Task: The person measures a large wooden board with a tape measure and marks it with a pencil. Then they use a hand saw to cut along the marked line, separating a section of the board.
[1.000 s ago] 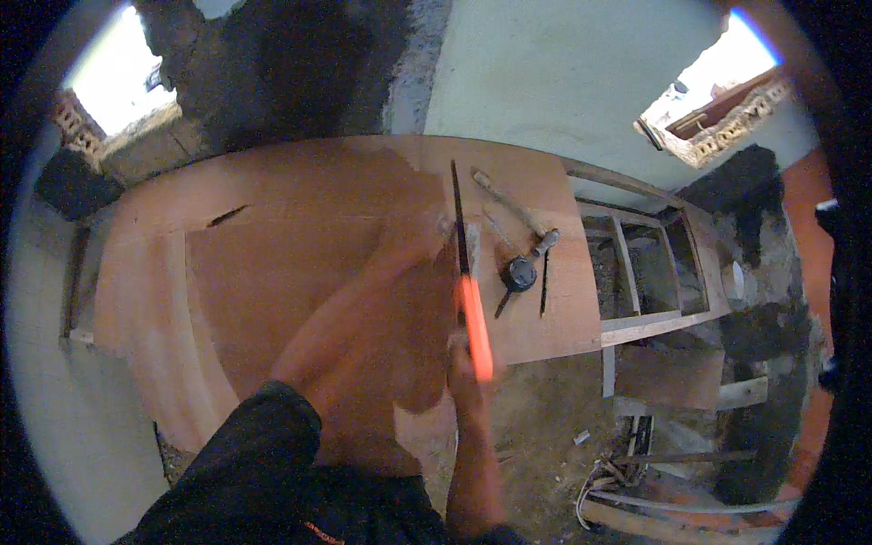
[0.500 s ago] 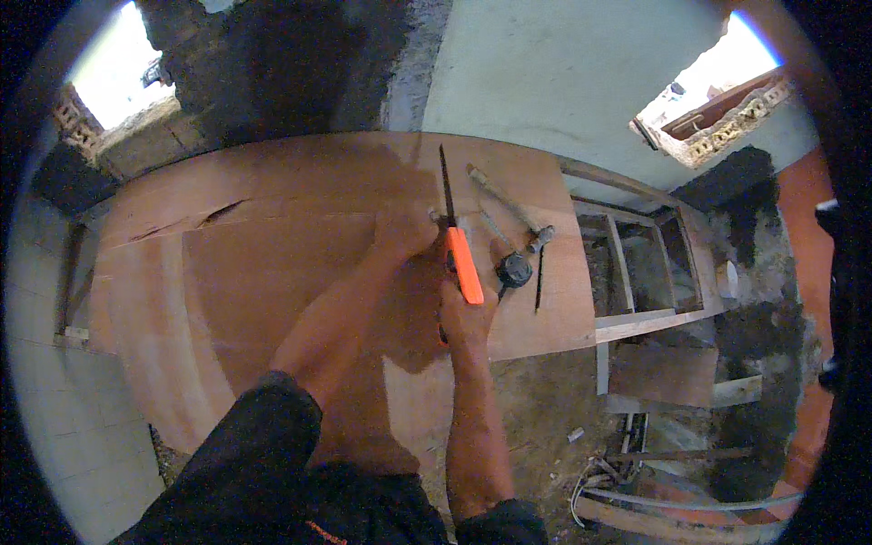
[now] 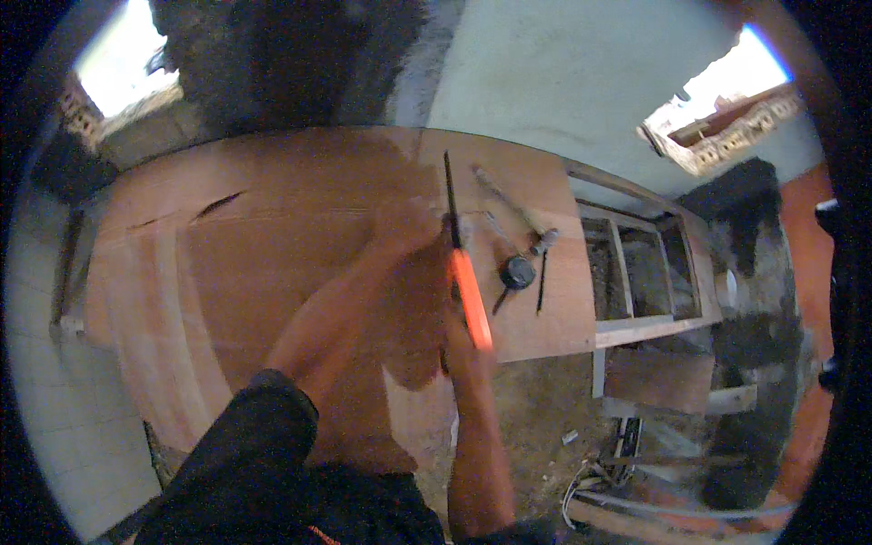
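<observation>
My right hand point(image 3: 461, 345) grips a saw by its orange handle point(image 3: 470, 298); the dark blade point(image 3: 450, 195) runs away from me over a large brown plywood sheet point(image 3: 272, 236). My left hand point(image 3: 407, 222) rests flat on the sheet just left of the blade, fingers pressed on the wood. The picture is blurred, so the blade's contact with the wood is hard to make out.
Right of the saw lie a round black tape measure point(image 3: 518, 271), a hammer point(image 3: 513, 211) and a dark pencil-like stick point(image 3: 541, 280). A wooden frame point(image 3: 636, 263) adjoins the sheet on the right. Rubble and cables lie on the ground below.
The saw slid forward along the sheet and has come back toward me again; my right hand moved with it. My left hand stayed pressed on the wood.
</observation>
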Demonstrator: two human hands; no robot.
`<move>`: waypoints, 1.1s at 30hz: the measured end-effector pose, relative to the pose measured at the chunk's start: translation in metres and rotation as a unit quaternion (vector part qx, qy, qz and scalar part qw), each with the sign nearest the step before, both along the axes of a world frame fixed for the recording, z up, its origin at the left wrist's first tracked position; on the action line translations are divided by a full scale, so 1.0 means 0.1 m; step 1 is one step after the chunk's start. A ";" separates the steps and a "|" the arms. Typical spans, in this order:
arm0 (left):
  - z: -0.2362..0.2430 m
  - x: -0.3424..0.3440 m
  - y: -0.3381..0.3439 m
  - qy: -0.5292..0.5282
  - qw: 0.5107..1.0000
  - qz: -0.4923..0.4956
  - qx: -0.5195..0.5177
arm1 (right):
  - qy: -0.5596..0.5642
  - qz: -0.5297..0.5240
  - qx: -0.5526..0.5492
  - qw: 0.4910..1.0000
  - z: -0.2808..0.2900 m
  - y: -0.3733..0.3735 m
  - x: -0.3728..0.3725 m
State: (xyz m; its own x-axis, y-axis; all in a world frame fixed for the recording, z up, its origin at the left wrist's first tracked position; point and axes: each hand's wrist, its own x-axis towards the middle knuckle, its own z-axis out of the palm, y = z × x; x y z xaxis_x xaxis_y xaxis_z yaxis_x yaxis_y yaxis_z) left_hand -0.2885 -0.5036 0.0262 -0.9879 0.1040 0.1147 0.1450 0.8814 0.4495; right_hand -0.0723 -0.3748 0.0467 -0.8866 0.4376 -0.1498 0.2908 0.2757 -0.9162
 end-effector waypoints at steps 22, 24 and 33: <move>-0.03 0.04 0.06 0.114 0.992 0.038 0.029 | 0.016 0.011 0.000 1.000 0.16 -0.11 -0.21; 0.03 0.01 -0.01 0.032 0.999 -0.010 0.021 | -0.020 0.007 0.049 0.999 0.20 -0.09 -0.21; -0.14 0.04 0.07 0.038 0.998 0.016 0.041 | 0.061 0.065 -0.019 0.996 0.23 -0.05 -0.06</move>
State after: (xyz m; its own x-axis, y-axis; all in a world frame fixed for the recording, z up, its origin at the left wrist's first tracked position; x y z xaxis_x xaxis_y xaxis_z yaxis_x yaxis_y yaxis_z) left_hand -0.2847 -0.4969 0.0124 -0.9786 0.0597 0.1971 0.1542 0.8469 0.5088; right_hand -0.0783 -0.3795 0.0694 -0.9482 0.3133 -0.0523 0.1415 0.2691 -0.9527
